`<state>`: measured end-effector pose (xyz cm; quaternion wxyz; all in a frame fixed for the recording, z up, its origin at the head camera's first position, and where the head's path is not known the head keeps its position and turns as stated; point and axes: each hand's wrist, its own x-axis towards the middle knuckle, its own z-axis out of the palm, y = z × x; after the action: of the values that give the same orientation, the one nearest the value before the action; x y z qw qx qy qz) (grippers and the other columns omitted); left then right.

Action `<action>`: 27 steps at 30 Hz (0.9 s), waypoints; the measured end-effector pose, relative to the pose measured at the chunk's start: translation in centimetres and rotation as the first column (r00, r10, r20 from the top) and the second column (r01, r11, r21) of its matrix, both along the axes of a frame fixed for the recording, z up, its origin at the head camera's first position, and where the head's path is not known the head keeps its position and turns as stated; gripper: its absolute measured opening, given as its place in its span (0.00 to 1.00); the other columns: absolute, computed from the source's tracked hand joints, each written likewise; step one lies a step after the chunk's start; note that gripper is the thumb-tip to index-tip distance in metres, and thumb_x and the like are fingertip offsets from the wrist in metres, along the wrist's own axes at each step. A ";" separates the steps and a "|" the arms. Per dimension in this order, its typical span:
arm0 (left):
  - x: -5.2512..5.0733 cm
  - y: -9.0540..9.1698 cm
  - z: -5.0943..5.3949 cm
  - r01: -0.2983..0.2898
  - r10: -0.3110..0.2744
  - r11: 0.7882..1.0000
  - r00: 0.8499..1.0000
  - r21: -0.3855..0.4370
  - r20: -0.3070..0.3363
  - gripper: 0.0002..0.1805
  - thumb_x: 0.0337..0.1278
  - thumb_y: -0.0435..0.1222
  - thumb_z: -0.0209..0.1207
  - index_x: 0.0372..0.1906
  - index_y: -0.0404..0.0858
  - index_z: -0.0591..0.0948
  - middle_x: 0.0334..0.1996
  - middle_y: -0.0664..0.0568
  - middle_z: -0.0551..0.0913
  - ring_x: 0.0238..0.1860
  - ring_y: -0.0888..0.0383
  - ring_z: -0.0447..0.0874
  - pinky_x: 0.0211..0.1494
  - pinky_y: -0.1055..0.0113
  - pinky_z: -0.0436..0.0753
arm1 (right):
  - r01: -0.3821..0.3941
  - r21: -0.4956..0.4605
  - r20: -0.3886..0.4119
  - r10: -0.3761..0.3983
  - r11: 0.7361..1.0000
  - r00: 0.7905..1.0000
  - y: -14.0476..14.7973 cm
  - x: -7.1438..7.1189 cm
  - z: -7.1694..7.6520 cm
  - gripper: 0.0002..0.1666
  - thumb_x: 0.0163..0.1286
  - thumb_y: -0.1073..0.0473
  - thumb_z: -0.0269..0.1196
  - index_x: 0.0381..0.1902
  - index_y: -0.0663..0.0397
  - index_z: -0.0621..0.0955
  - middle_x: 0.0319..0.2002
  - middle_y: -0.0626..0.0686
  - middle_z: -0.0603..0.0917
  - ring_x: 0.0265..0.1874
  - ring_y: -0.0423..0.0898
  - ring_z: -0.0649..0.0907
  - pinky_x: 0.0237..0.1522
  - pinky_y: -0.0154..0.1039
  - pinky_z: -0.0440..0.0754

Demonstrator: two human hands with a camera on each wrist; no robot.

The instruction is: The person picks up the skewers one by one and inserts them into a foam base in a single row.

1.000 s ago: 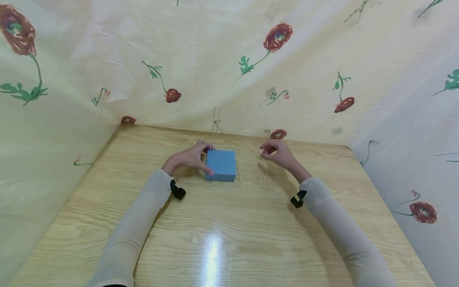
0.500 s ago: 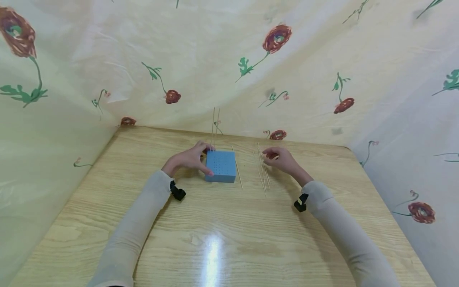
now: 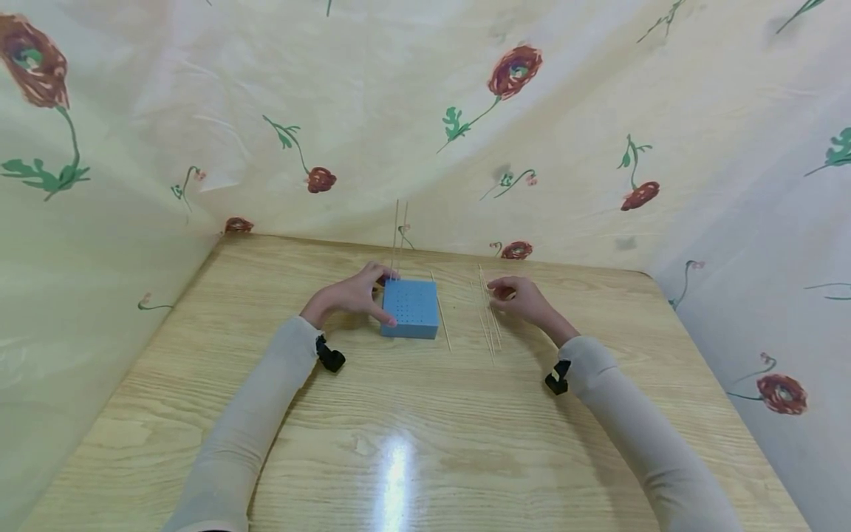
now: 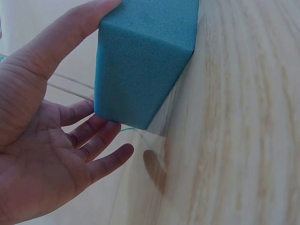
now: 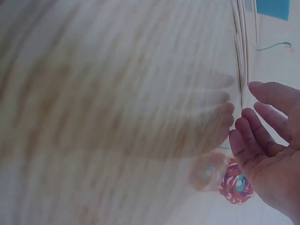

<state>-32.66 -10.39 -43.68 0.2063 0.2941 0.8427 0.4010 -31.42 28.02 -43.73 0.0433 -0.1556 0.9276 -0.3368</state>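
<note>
A blue foam block (image 3: 411, 303) with rows of small holes lies on the table, two thin sticks (image 3: 395, 236) standing upright at its back left. My left hand (image 3: 352, 294) grips the block's left side, thumb at the front and fingers behind; the left wrist view shows the thumb on the foam block (image 4: 140, 70). Several thin sticks (image 3: 490, 318) lie to the right of the block. Beside them is my right hand (image 3: 527, 300), fingers bent and parted from the thumb. In the right wrist view its fingertips are close to the sticks (image 5: 241, 51); whether they touch cannot be told.
One more stick (image 3: 444, 322) lies close to the block's right side. The wooden table (image 3: 452, 443) meets a flower-printed sheet (image 3: 399, 111) at the back, and the sheet also hangs at both sides.
My right hand has moved slightly toward me and to the right, from over the sticks' far ends to their right side. My left hand keeps its grip on the block.
</note>
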 end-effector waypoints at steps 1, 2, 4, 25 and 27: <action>0.0 0.0 0.0 0.000 0.000 1.000 1.000 0.001 0.000 0.53 0.46 0.45 0.79 0.75 0.38 0.62 0.71 0.42 0.55 0.72 0.44 0.58 0.76 0.46 0.62 | -0.002 0.005 -0.001 0.002 1.000 1.000 0.0 0.0 0.0 0.20 0.67 0.68 0.67 0.55 0.71 0.82 0.44 0.65 0.86 0.44 0.56 0.83 0.47 0.44 0.81; 0.0 0.0 0.0 0.000 0.000 1.000 1.000 0.001 0.001 0.53 0.46 0.45 0.79 0.75 0.38 0.62 0.71 0.42 0.56 0.72 0.44 0.58 0.76 0.46 0.62 | 0.001 0.007 0.000 -0.001 1.000 1.000 0.0 0.0 0.0 0.20 0.67 0.68 0.67 0.56 0.71 0.82 0.44 0.65 0.86 0.44 0.56 0.83 0.48 0.45 0.81; 0.0 0.1 0.1 0.000 0.000 1.000 1.000 0.004 0.001 0.53 0.46 0.44 0.79 0.75 0.38 0.62 0.71 0.42 0.56 0.72 0.44 0.58 0.76 0.46 0.62 | 0.002 0.013 -0.004 -0.002 1.000 1.000 0.0 0.1 -0.1 0.20 0.66 0.69 0.67 0.56 0.71 0.82 0.44 0.66 0.86 0.45 0.57 0.83 0.49 0.47 0.82; 0.2 0.1 0.0 -0.009 0.009 1.000 1.000 0.016 0.026 0.52 0.47 0.43 0.79 0.74 0.38 0.62 0.71 0.42 0.55 0.73 0.43 0.58 0.76 0.46 0.62 | 0.013 0.015 0.021 -0.014 1.000 1.000 -0.1 0.5 0.2 0.23 0.62 0.76 0.61 0.56 0.74 0.81 0.48 0.70 0.85 0.49 0.63 0.83 0.55 0.56 0.81; 0.2 0.1 0.0 -0.012 0.011 1.000 0.999 0.019 0.030 0.52 0.47 0.43 0.79 0.74 0.37 0.62 0.71 0.42 0.55 0.73 0.43 0.58 0.76 0.46 0.62 | 0.023 0.027 0.023 -0.024 0.999 0.999 0.0 0.4 0.1 0.24 0.61 0.76 0.60 0.57 0.74 0.81 0.49 0.70 0.85 0.50 0.62 0.83 0.54 0.55 0.81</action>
<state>-32.47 -10.27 -43.63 0.2137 0.2850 0.8374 0.4145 -31.00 28.07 -43.60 0.0524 -0.1402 0.9333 -0.3265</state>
